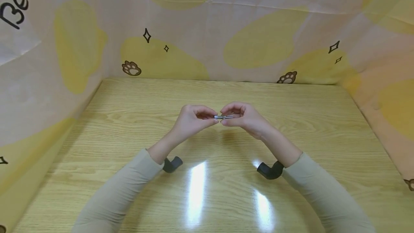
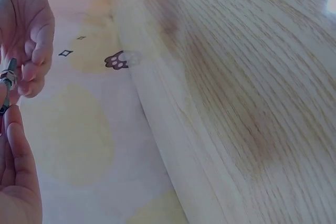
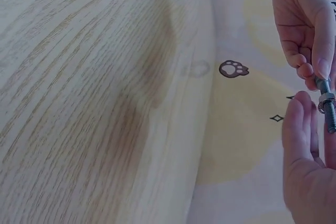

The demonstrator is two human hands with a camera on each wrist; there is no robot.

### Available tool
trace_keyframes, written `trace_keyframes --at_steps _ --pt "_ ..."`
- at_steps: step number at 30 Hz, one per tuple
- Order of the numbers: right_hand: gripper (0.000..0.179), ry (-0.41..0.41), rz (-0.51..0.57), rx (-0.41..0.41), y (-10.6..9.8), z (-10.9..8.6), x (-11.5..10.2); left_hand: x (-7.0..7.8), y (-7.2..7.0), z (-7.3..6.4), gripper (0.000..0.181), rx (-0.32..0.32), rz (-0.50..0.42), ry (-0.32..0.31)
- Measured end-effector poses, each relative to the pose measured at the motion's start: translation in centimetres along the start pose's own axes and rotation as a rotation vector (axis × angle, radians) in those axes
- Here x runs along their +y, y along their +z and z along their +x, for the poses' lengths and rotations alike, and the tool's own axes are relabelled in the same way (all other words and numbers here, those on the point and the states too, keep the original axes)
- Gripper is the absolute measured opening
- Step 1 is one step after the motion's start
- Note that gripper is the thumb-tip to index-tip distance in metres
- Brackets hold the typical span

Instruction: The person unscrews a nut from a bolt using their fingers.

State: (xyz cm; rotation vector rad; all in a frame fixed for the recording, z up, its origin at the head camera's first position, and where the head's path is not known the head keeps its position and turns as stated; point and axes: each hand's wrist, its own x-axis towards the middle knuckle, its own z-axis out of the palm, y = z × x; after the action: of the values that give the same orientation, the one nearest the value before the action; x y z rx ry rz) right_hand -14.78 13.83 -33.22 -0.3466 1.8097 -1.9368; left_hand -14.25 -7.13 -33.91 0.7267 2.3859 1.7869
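Note:
A metal bolt (image 1: 218, 117) with a nut (image 3: 326, 98) on its threaded shank lies roughly level between the two hands, above the table. My left hand (image 1: 193, 119) pinches the bolt's head end between thumb and fingertips. From the other side, my right hand (image 1: 242, 118) has its thumb and curled fingers around the nut, fingertips right at it. The threaded end (image 3: 330, 119) points toward the right palm. In the left wrist view, the bolt shank (image 2: 11, 65) and both hands sit at the left edge, partly cut off.
The wood-grain table (image 1: 145, 96) reflects bright light near its front. Patterned cloth (image 1: 258, 39) rises at its back and both sides. A black curved piece (image 1: 173, 164) shows at the left wrist and another black piece (image 1: 271, 170) at the right wrist.

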Motion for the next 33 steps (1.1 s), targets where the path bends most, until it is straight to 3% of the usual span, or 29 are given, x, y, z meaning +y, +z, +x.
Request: trace_keyframes --at_steps 7,14,18,23,29,33 --pt "0.010 0.034 -0.047 -0.005 -0.10 -0.17 0.15 -0.01 0.13 0.01 0.013 -0.010 -0.007 0.033" --pt "0.020 -0.008 -0.062 -0.007 -0.10 -0.21 0.20 -0.25 0.16 0.00 0.013 -0.002 -0.010 0.026" --pt "0.014 0.009 -0.077 0.006 -0.06 -0.14 0.16 -0.17 0.18 0.06 0.014 0.001 -0.007 0.022" --pt "0.006 0.005 -0.060 0.023 0.05 0.04 0.24 -0.14 0.12 0.02 0.013 0.000 -0.002 0.025" --pt "0.018 -0.057 -0.042 0.002 0.10 0.01 0.30 -0.19 0.06 -0.11 0.012 0.003 -0.008 0.023" --pt "0.016 -0.053 0.014 -0.016 -0.01 0.03 0.30 -0.18 0.09 0.00 0.012 0.005 -0.011 0.020"
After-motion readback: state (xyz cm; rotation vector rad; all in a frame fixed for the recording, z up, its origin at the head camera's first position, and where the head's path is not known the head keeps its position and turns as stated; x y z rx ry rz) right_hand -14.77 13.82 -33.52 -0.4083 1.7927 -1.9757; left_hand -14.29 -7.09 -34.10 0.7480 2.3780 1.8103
